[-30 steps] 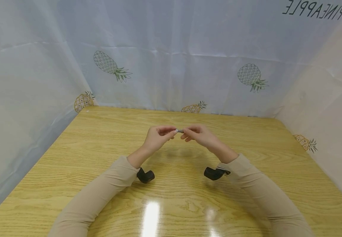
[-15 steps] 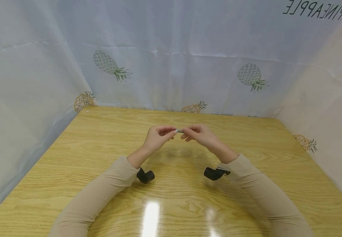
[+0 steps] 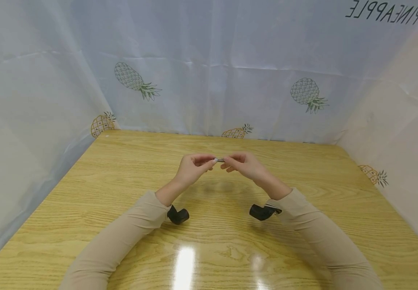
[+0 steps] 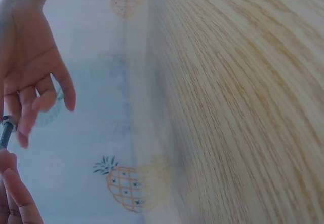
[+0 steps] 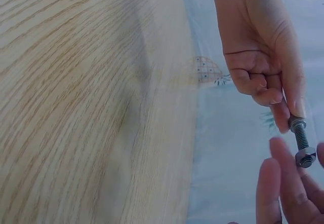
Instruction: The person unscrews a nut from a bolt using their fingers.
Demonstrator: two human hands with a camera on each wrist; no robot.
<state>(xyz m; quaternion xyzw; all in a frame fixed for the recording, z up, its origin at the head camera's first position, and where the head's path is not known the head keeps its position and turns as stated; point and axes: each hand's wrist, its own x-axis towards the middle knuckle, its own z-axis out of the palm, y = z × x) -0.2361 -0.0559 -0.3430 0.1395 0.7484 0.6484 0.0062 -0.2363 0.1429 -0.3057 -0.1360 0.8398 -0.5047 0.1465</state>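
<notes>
My left hand (image 3: 193,169) pinches the head end of a silver bolt (image 3: 220,160), held level above the table in the head view. In the right wrist view, the left thumb and fingers grip the head of the bolt (image 5: 301,137), whose threaded shank is bare along its middle. A hex nut (image 5: 305,157) sits on the far end of the shank, with the bolt tip poking through. My right hand (image 3: 247,165) has its thumb and index finger at the nut, its other fingers loosely bent. From the left wrist, the nut (image 4: 9,120) shows just below the right fingers.
Under both hands lies a wood-grain table (image 3: 216,229). A pale curtain (image 3: 201,92) printed with pineapples rises behind it and along both sides. Black curved wrist mounts (image 3: 178,215) stick out from the beige sleeves (image 3: 129,225).
Right fingertips shift slightly around the nut end, the lower fingers curling a little. The left hand and the bolt stay in place.
</notes>
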